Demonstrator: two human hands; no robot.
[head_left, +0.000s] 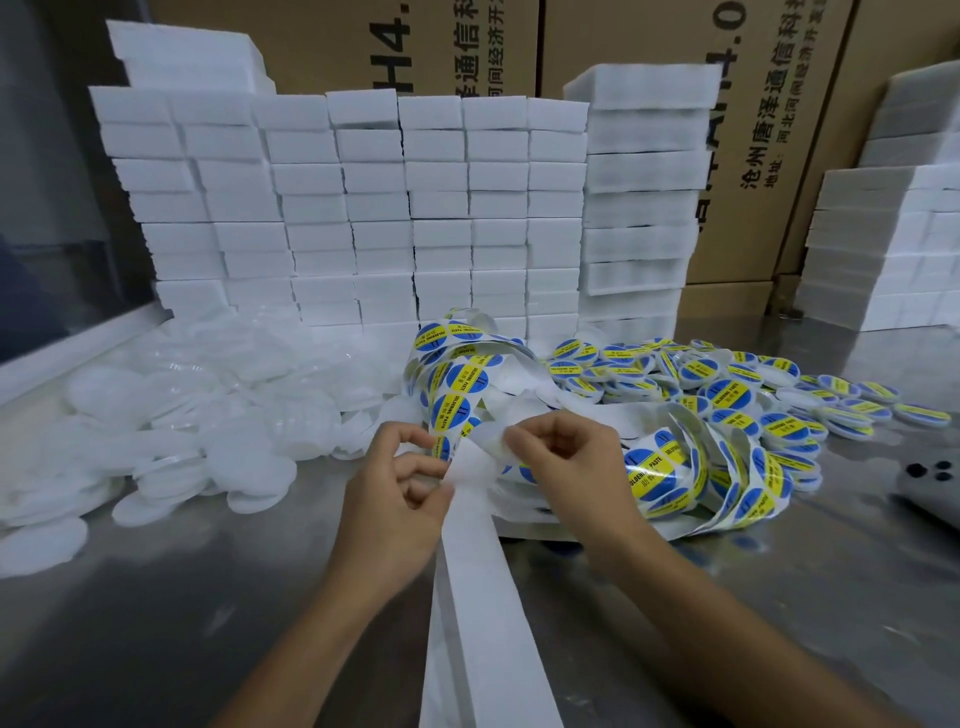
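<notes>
Left hand (400, 488) and right hand (566, 467) were close together in front of the middle of the foam-block wall (363, 208), both clamped on the label strip (457, 410). Left thumb and curled fingers pinched the strip at the edge of a blue-and-yellow SOLDERING PASTE sticker (470, 376). Right thumb and forefinger pinched the white liner just beside that. The grip looked meant to bend the liner between the two pinches so a sticker edge lifts, so probably a peel in progress; whether a sticker was already free could not be told. The strip lay in loose loops on the steel table (156, 623) in front of the wall, toward its right half, handy for pulling slack. The bare liner tail (483, 597) ran from the hands away from the wall toward the person, likely to keep spent liner out of the work. Unlabelled white round lids (208, 415) were heaped in front of the wall's left end. Labelled lids (753, 395) were spread in front of its right end and beyond, which reads as supply on one side and finished pieces on the other. A phone (930, 483) lay face down well out past the wall's right end. Cardboard cartons (467, 47) stood behind the wall.
</notes>
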